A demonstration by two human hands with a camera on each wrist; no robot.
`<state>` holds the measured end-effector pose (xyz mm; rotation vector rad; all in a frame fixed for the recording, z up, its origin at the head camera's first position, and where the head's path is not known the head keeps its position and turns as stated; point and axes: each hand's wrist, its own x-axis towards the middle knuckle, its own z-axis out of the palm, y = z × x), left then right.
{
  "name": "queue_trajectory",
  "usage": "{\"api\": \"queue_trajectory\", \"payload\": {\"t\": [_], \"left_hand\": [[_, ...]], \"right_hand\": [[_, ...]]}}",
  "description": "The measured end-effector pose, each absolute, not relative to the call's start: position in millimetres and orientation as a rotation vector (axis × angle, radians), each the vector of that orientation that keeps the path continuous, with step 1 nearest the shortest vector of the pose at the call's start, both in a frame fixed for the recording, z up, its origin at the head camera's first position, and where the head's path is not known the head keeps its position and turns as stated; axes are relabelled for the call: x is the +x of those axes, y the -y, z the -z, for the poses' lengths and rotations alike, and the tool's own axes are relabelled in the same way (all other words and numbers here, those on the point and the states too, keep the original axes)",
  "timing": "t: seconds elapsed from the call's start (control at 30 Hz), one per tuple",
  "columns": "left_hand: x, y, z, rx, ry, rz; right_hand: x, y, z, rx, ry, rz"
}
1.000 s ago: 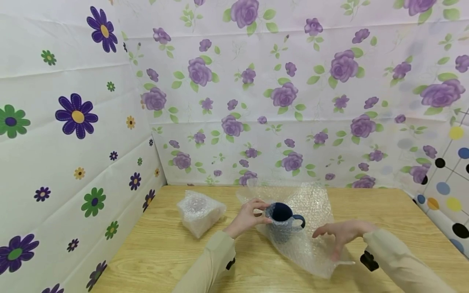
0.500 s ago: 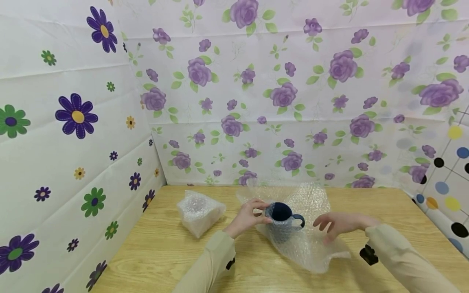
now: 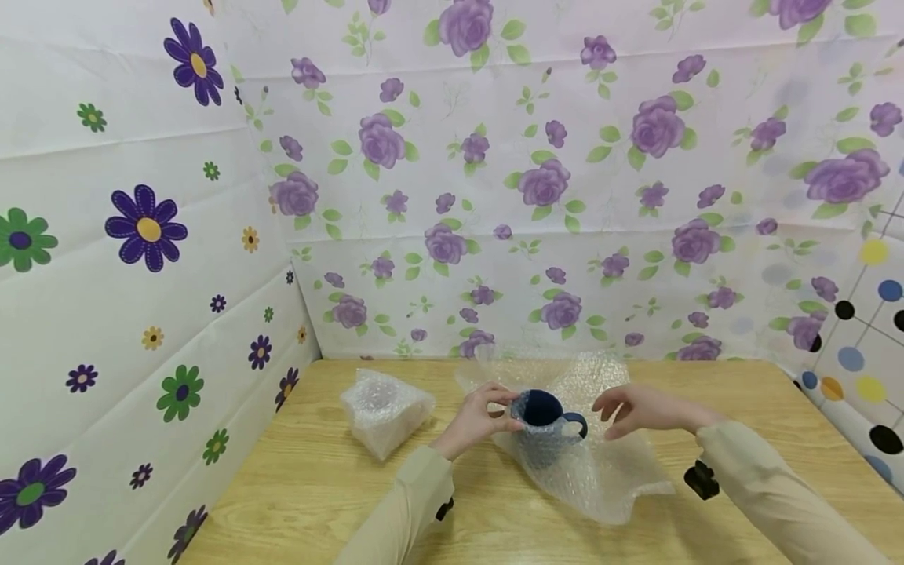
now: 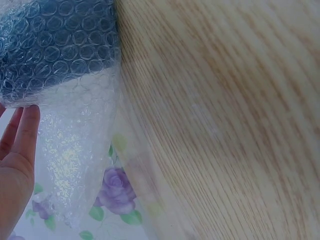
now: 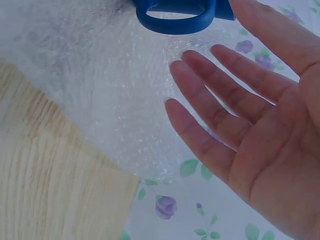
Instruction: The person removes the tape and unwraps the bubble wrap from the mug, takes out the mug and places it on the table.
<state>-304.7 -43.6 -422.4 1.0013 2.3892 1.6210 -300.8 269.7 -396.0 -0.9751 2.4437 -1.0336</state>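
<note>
A dark blue mug stands upright on a sheet of bubble wrap, one flap of which covers its left and front sides. My left hand grips the mug's left side through the wrap, thumb near and fingers at the far rim. In the left wrist view the blue wall shows through the bubbles, above my fingertips. The mug's handle points right, free of the wrap. My right hand hovers beside that handle over the sheet, fingers loosely spread, holding nothing.
A bundle of bubble wrap sits on the wooden table left of my left hand. Floral cloth hangs behind the table's back edge, and the sheet's far end reaches that edge. A daisy-patterned cloth borders the left side.
My right hand has let go of the sheet's near right corner, risen, and moved away from me toward the handle. That corner has settled lower. My left hand and the mug stay in place.
</note>
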Motion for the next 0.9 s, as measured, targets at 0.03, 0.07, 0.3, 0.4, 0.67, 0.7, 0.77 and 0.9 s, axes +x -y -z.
{"api": "queue_trajectory", "payload": {"t": [0.03,0.07,0.3,0.4,0.67,0.7,0.77,0.9], "left_hand": [[-304.7,43.7,422.0,1.003,-2.392,-1.619],[-304.6,43.7,421.6,1.005,-2.393,-1.620],[-303.6,44.0,419.8,1.032,-2.402,-1.621],[-303.6,44.3,419.9,1.029,-2.402,-1.618],[-314.6,43.4,434.1,1.018,-2.381,-1.645],[-317.4,43.3,437.8,1.016,-2.388,-1.643],[-323.1,43.0,445.2,1.008,-2.403,-1.641],[-329.4,43.1,453.4,0.995,-2.427,-1.629]], "right_hand": [[-301.7,-269.0,394.9,-0.972,-2.445,1.033],[-302.5,-268.2,393.6,-0.966,-2.445,1.035],[-309.9,-263.9,387.4,-0.996,-2.456,1.028],[-312.8,-260.2,384.3,-1.025,-2.453,1.027],[-319.2,-247.1,377.1,-1.007,-2.489,0.992],[-320.1,-245.3,376.5,-1.000,-2.491,0.986],[-321.9,-241.7,375.4,-0.977,-2.498,0.978],[-326.4,-234.4,375.6,-0.978,-2.495,0.995]]}}
